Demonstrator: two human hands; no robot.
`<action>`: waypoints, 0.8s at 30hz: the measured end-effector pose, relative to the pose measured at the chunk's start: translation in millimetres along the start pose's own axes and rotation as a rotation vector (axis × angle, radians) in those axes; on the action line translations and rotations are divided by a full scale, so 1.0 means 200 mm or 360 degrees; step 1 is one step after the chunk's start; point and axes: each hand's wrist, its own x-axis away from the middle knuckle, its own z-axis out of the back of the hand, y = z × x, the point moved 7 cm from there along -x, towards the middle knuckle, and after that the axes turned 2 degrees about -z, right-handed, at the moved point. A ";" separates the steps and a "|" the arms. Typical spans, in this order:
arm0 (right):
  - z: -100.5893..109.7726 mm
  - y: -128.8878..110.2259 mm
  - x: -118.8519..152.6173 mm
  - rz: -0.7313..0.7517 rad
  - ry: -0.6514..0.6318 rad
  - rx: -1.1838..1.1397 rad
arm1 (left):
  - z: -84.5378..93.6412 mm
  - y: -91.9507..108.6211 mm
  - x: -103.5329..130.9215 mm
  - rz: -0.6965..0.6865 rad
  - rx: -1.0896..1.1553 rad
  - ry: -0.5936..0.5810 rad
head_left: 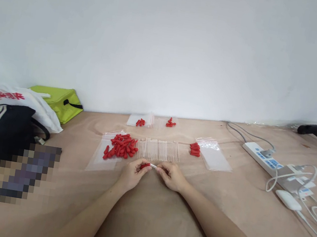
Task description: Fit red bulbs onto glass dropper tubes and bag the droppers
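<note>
My left hand (132, 173) pinches a red rubber dropper bulb (145, 165) in front of me. My right hand (172, 175) grips a clear dropper tube (153, 166), whose end meets the bulb's mouth; how far it sits inside I cannot tell. Just beyond my hands lies a row of clear tubes (159, 150), side by side. Left of the row, a pile of red bulbs (122, 146) rests partly on a clear zip bag (96, 160). To the right, several red bulbs (195, 149) are stacked beside another clear bag (215, 157).
Near the wall are more red bulbs (140, 122), tubes (158, 123) and a bag. A power strip (263, 157) with cables and a white adapter (288, 200) lies right. At left are a dark striped bag (8, 135), a white plastic bag (30, 108) and a green bag (59, 100).
</note>
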 end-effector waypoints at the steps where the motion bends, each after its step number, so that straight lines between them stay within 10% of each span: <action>1: 0.00 0.00 0.00 0.0003 -0.0024 0.0003 | 0.00 0.00 0.00 -0.0026 -0.0017 -0.0013; 24: -0.01 -0.01 0.02 0.0202 -0.0206 0.0255 | -0.02 0.04 0.02 -0.0068 0.0023 -0.0131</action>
